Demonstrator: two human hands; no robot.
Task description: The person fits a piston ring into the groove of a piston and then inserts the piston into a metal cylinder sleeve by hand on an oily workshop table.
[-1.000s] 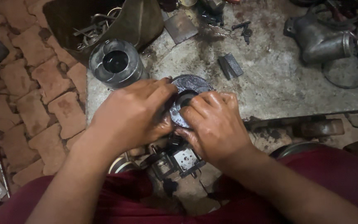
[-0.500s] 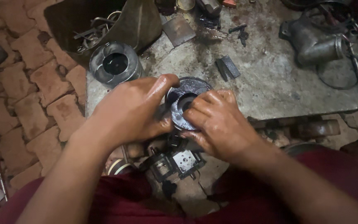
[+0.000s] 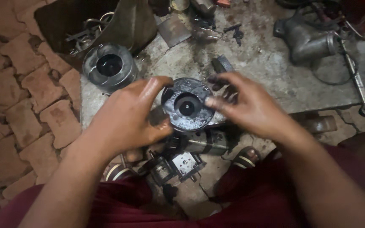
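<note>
**Two greasy hands on a round motor part**

Widest of all is the grey slab (image 3: 275, 80), stained with oil, carrying everything else above a brick floor (image 3: 17, 105). At the top left sits a dark open bin (image 3: 136, 25) with bent metal bits inside. Over on the right lies a grey cast pipe piece (image 3: 305, 40), and beside it a long spanner (image 3: 358, 84) runs down toward the slab's edge. Just below the bin stands a silver ring-shaped casing (image 3: 108, 67), hollow in the middle, open end up.

Now the centre: a dark, oily round disc (image 3: 187, 104) with a black hole in its middle, its flat face turned up toward the camera. It caps a short metal cylinder (image 3: 203, 141) whose long axis runs away from the person, across the slab's near edge. A small boxy fitting (image 3: 178, 164) sits nearer the person's lap.

The left hand (image 3: 127, 118) cups the disc's left rim, thumb over the top, fingers curled under, gripping it. The right hand (image 3: 250, 105) is spread fairly wide, one fingertip touching the disc's right rim, the other fingers lifted clear above it.
</note>
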